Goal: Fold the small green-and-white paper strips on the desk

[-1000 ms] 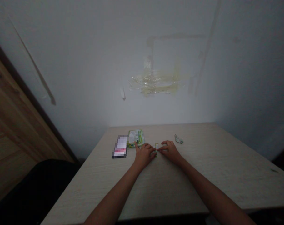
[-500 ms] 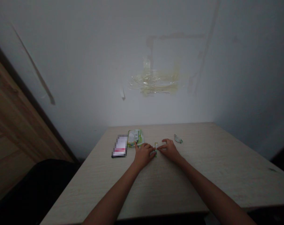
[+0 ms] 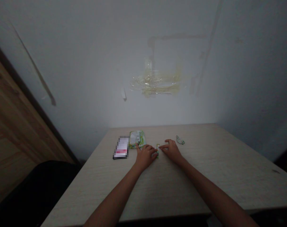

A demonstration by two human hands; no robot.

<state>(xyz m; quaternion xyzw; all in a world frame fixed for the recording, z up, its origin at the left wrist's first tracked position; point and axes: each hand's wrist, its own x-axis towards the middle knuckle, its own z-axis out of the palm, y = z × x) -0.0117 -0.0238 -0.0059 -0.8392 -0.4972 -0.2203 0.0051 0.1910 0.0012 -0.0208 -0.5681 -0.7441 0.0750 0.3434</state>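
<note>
A small, narrow green-and-white strip (image 3: 158,152) lies upright in the view on the table between my two hands. My left hand (image 3: 145,156) rests on the table with its thumb and a fingertip closed on the strip's left edge, while one finger sticks up by the packet. On the other side, my right hand (image 3: 172,152) has its fingertips pinched together at the strip's upper right edge. Its other fingers are bent above. The strip is partly covered by fingertips, and its exact kind is too small to make out.
A green-and-white packet (image 3: 137,138) lies beyond my left hand, beside a phone (image 3: 121,148) with a blurred screen. A crumpled green-and-white wrapper piece (image 3: 180,140) is beyond my right hand. The wall (image 3: 86,78) borders the table's (image 3: 205,176) far edge.
My right fingertips have slid a little farther away along the strip's right edge. My left hand stays in place at the strip.
</note>
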